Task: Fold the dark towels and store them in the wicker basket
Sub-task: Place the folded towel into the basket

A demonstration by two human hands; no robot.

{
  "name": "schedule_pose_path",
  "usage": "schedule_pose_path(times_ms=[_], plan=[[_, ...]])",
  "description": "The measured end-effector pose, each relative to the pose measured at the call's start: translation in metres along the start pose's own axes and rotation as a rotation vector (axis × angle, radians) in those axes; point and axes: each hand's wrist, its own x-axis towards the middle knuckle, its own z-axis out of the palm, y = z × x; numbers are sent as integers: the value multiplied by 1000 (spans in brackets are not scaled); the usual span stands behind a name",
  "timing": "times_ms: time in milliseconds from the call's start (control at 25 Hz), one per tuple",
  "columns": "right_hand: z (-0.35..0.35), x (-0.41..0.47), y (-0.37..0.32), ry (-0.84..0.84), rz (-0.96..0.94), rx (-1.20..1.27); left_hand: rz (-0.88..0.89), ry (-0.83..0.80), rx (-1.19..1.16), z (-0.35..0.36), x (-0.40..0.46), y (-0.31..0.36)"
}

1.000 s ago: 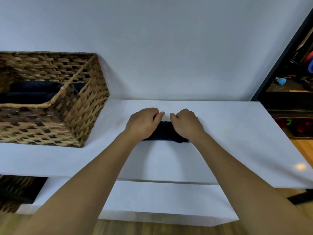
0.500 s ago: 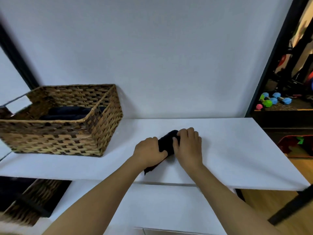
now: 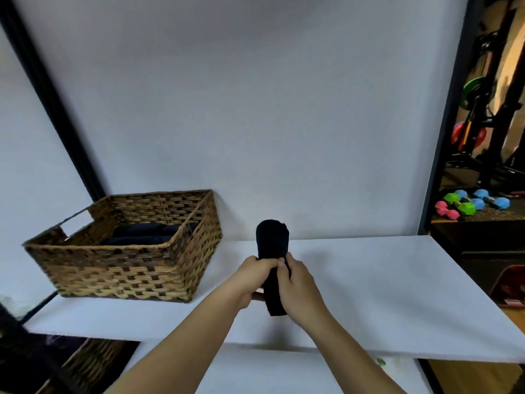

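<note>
Both hands, left hand (image 3: 257,275) and right hand (image 3: 298,282), now grip the rolled dark towel (image 3: 271,243) lifted upright off the tabletop (image 3: 383,294) (flat a second ago), ready for the wicker basket (image 3: 127,268).

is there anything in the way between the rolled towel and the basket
Nothing visible. Both hands, left and right, hold the rolled towel upright above the table, and the stretch of table between it and the basket is bare. The basket is open-topped, with dark towels already inside and room above them.
</note>
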Motion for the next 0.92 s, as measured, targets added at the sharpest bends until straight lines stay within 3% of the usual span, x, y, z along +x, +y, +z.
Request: schedule_pose_path(times_ms=[160,320,400,480,560,640,800,880,920], plan=[[19,10,-39,-142,-129,47,108,26,-37,-40,-18,30],[31,26,-91,-218,-198,358,381,168,110,-95,-34,44],[37,41,-116,-231,-174,417,722,321,497,-134,-39,38],[48,59,-134,-355,-182,414,1086,530,1066,-177,-40,39],[65,76,-150,-535,-244,347,1211,568,1481,-221,-40,54],[91,96,-166,-661,-275,267,1159,464,1553,-271,-36,71],[148,146,-191,-793,-163,221,821,267,1313,-361,-18,90],[167,169,-201,-770,-96,182,725,239,1235,-387,2,90],[182,182,-206,-701,-138,44,691,241,1204,-403,17,86]])
